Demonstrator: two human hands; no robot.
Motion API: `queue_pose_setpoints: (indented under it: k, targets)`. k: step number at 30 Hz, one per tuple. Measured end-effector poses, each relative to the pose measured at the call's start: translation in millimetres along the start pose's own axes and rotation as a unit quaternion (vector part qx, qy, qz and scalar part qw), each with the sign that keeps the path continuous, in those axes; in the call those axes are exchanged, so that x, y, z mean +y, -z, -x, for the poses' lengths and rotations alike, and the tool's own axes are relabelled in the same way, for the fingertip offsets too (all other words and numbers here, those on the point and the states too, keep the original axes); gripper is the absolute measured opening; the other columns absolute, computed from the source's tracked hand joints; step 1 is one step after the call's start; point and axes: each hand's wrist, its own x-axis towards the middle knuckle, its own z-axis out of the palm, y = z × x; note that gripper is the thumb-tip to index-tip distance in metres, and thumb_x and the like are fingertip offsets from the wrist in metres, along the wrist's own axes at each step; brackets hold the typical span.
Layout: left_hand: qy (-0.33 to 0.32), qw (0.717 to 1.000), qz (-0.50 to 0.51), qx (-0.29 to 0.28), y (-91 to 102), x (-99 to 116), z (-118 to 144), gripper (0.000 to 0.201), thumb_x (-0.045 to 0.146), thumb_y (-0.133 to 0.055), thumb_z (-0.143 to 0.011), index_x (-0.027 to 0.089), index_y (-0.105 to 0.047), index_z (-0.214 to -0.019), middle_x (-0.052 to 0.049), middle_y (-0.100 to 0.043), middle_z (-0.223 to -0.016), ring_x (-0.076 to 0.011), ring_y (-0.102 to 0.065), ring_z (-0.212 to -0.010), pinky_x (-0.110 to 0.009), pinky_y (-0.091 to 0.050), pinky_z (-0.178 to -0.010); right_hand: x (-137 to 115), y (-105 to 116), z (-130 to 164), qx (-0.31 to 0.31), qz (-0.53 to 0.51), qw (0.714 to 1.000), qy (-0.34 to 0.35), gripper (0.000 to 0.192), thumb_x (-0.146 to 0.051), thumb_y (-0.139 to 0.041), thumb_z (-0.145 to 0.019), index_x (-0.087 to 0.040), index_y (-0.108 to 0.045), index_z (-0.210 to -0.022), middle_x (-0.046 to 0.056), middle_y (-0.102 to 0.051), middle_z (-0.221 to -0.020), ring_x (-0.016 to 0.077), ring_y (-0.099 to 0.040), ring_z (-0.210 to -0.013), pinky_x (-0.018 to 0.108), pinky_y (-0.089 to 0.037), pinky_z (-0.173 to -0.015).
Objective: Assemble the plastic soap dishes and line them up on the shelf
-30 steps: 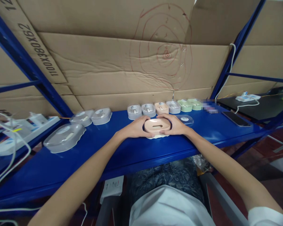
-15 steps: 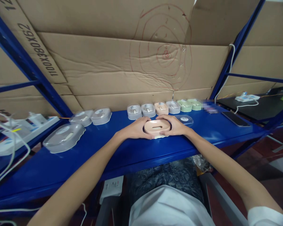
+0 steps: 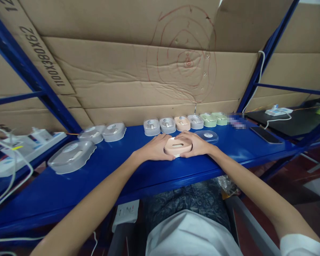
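A peach oval plastic box (image 3: 178,145) with a slot in its top is held between my two hands, low over the blue shelf. My left hand (image 3: 157,147) wraps round its left end, and my right hand (image 3: 197,143) round its right end. Fingers curl over the far side and the thumbs press near the front edge. A pale rim shows beneath the box; I cannot make out what it belongs to. Just behind my right hand lies a clear oval lid (image 3: 208,136) with a round label.
Along the cardboard wall stand several small lidded boxes, among them a grey one (image 3: 152,127), a peach one (image 3: 182,123) and a green one (image 3: 209,120). Larger clear-lidded boxes (image 3: 72,156) sit at left. A phone (image 3: 266,134) lies on the right of the blue shelf (image 3: 154,174).
The peach box has tilted slightly, with its front side showing more. My fingers have shifted a little around it, the right thumb now lying along the front edge.
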Motion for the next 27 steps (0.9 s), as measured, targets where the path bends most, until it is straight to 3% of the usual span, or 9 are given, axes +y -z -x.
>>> queue_pose_setpoints:
  k: [7,16,27]
  targets:
    - [-0.001,1.000,-0.018,0.004,-2.5,0,0,0.070,0.055,-0.085,-0.074,0.020,-0.062,-0.130,-0.015,-0.066,-0.125,-0.0421,-0.064,-0.121,-0.053,-0.052,-0.103,-1,1,1,-0.008,0.005,1.000,0.002,0.068,-0.048,-0.093,-0.076,-0.025,-0.072,-0.135,0.012,-0.068,-0.131,0.0313,-0.067,-0.123,0.050,-0.054,-0.108]
    - [0.006,0.999,-0.028,0.014,-2.2,7,1,0.064,0.051,-0.082,-0.075,0.019,-0.063,-0.126,-0.016,-0.066,-0.124,-0.0439,-0.065,-0.117,-0.055,-0.053,-0.100,-5,2,2,-0.012,0.016,1.000,-0.005,0.060,-0.050,-0.093,-0.078,-0.022,-0.077,-0.130,0.013,-0.066,-0.137,0.0306,-0.069,-0.124,0.048,-0.055,-0.109]
    - [0.010,0.998,-0.069,0.002,-5.3,10,4,0.076,0.052,-0.077,-0.080,0.017,-0.056,-0.143,-0.020,-0.063,-0.136,-0.0460,-0.062,-0.127,-0.056,-0.051,-0.105,-7,5,2,-0.033,0.010,0.999,-0.011,0.070,-0.060,-0.095,-0.076,-0.025,-0.076,-0.134,0.014,-0.065,-0.141,0.0327,-0.067,-0.130,0.052,-0.054,-0.113]
